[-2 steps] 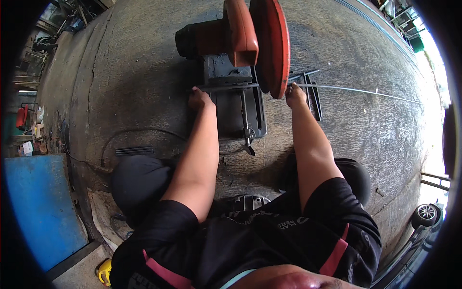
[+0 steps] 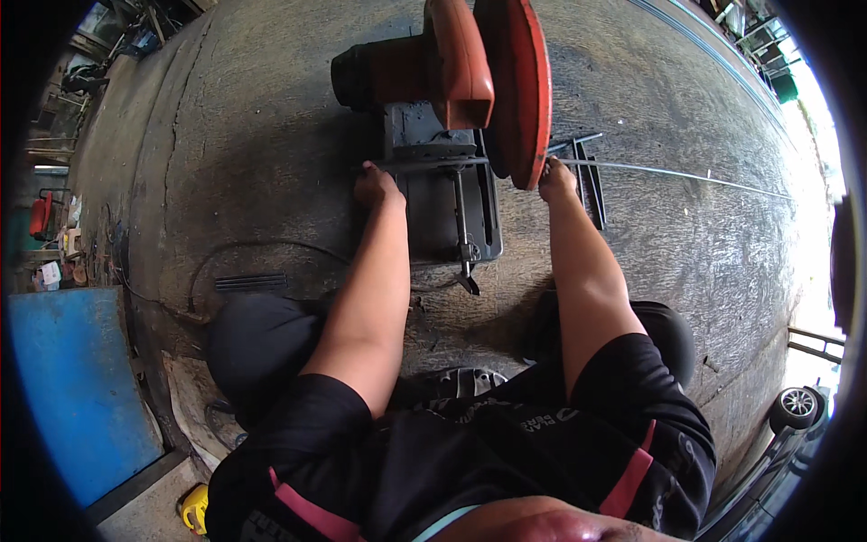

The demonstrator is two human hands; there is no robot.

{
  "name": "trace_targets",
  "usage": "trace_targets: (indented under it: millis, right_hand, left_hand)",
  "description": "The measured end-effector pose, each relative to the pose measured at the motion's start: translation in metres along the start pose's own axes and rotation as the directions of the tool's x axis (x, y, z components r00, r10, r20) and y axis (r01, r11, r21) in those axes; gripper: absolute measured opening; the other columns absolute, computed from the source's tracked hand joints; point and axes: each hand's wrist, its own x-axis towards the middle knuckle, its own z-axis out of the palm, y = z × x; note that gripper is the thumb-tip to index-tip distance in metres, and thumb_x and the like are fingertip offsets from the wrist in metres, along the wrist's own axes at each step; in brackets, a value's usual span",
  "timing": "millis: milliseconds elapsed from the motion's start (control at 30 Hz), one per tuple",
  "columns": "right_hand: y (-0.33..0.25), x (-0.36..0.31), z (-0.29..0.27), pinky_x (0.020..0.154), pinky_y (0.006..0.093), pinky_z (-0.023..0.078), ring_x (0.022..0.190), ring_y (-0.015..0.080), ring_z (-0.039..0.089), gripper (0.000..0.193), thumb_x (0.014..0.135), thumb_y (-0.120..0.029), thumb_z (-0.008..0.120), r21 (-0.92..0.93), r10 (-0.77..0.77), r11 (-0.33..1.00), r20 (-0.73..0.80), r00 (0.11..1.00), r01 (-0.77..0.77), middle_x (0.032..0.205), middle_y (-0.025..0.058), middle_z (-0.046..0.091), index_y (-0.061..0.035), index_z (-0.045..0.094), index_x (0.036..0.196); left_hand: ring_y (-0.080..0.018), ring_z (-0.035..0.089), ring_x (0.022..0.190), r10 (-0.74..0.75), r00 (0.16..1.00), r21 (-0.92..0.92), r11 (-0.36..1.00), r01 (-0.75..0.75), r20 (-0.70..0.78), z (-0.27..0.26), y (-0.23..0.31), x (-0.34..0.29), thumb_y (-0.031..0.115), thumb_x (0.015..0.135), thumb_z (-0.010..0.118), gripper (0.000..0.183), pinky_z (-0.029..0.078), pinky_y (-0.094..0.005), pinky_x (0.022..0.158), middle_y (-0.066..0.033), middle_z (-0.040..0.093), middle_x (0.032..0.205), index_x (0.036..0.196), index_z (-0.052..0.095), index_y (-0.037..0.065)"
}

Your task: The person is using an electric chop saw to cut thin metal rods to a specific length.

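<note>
An orange-red chop saw point(image 2: 459, 63) stands on the floor in front of me, its round disc guard point(image 2: 533, 90) on the right and its dark base point(image 2: 429, 212) below. A long thin metal bar point(image 2: 668, 169) lies across the base and runs far out to the right. At the left end of the bar, my left hand point(image 2: 377, 185) is closed around it, thumb on top. Just right of the guard, my right hand point(image 2: 559, 179) grips the same bar, its fingertips partly hidden. A clamp screw point(image 2: 461, 217) on the base points toward me.
Short dark metal pieces point(image 2: 591, 194) lie beside my right hand, and several more point(image 2: 251, 283) near my left knee. A black cable point(image 2: 226, 246) curves over the floor at left. A blue panel point(image 2: 77, 388) stands at far left, a car wheel point(image 2: 797, 406) at far right.
In the picture, the saw's upper part and guard have shifted slightly right and toward me. Both hands keep their grip on the bar, almost unmoved.
</note>
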Motion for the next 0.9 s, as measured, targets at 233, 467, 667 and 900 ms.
trace_targets:
  millis: [233, 467, 667, 900]
  right_hand:
    - [0.036, 0.098, -0.022, 0.054, 0.0264, 0.052, 0.060, 0.0165, 0.053, 0.011, 0.089, -0.007, 0.058, -0.231, -0.172, 0.940, 0.314, 0.934, 0.251, 0.076, 0.0063, 0.051, -0.0005, 0.050, 0.087]
    - [0.031, 0.100, -0.016, 0.045, 0.0255, 0.041, 0.049, 0.0122, 0.044, 0.016, 0.088, -0.007, 0.056, -0.010, 0.144, 0.989, 0.148, 0.978, -0.144, 0.060, -0.0001, 0.040, -0.0051, 0.047, 0.075]
    - [0.026, 0.061, 0.003, 0.046, 0.0277, 0.041, 0.047, 0.0136, 0.043, 0.014, 0.089, -0.005, 0.050, -0.027, 0.070, 0.997, 0.061, 0.996, -0.069, 0.061, 0.0013, 0.040, -0.0028, 0.048, 0.075]
    - [0.014, 0.033, 0.012, 0.078, 0.0395, 0.050, 0.092, 0.0264, 0.061, 0.036, 0.085, -0.020, 0.054, -0.355, 0.009, 0.935, 0.041, 0.999, 0.006, 0.104, 0.0166, 0.060, 0.0077, 0.058, 0.106]
  left_hand:
    - [-0.0265, 0.067, 0.076, 0.107, 0.994, 0.043, 0.993, -0.107, -0.003, 0.017, 0.000, 0.021, 0.032, 0.093, 0.054, 0.040, 0.052, -0.0355, 0.067, -0.0181, 0.068, 0.084, 0.091, 0.065, -0.007]
    - [-0.0275, 0.067, 0.081, 0.107, 0.993, 0.186, 0.976, -0.115, 0.053, 0.015, -0.006, 0.027, 0.032, 0.093, 0.054, 0.038, 0.051, -0.0373, 0.070, -0.0162, 0.069, 0.089, 0.091, 0.066, -0.004]
    - [-0.0313, 0.062, 0.097, 0.111, 0.993, 0.362, 0.924, -0.121, 0.048, 0.005, -0.016, 0.028, 0.039, 0.091, 0.055, 0.045, 0.048, -0.0402, 0.082, -0.0168, 0.065, 0.106, 0.108, 0.061, -0.003]
    - [-0.0301, 0.046, 0.123, -0.159, 0.949, 0.050, 0.987, 0.151, 0.272, 0.003, -0.030, 0.054, 0.050, 0.090, 0.053, 0.065, 0.035, -0.0396, 0.102, -0.0189, 0.047, 0.134, 0.125, 0.049, -0.004]
